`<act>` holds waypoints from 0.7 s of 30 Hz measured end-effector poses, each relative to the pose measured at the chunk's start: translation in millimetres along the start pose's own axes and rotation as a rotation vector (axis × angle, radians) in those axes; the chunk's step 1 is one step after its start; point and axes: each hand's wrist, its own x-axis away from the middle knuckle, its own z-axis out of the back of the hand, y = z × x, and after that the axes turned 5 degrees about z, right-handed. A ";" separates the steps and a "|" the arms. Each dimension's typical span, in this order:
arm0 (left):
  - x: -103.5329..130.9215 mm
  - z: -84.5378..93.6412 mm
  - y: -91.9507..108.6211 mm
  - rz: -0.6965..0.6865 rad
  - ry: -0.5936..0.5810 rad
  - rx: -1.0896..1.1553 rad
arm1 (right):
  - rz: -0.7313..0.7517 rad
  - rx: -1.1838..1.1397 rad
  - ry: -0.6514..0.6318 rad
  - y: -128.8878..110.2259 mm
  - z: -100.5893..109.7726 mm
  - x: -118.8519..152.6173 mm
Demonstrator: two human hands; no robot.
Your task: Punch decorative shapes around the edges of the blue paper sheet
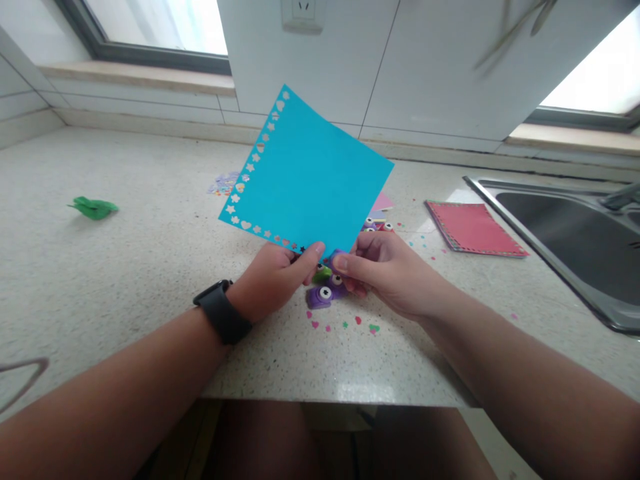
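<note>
A square sheet of blue paper (315, 167) is held up tilted over the counter. Star, heart and flower shaped holes run along its left and lower edges. My left hand (285, 273), with a black watch on the wrist, pinches the sheet's lower edge between thumb and fingers. At the sheet's bottom corner, my right hand (385, 267) is closed around a small purple craft punch (336, 259), its thumb on top. More craft punches, purple (320, 297) and green (323, 274), lie on the counter just below the hands. Part of the punch in my right hand is hidden by fingers.
Punched paper bits (345, 325) are scattered on the speckled counter (150, 267). A stack of red edge-punched paper (475, 227) lies at right, beside a steel sink (575, 233). A pile of small cutouts (223, 183) is behind the sheet; a green crumpled item (93, 208) lies left.
</note>
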 end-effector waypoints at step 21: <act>-1.2 2.3 -7.4 0.043 -0.010 0.171 | 0.011 -0.243 0.114 -11.8 21.2 1.1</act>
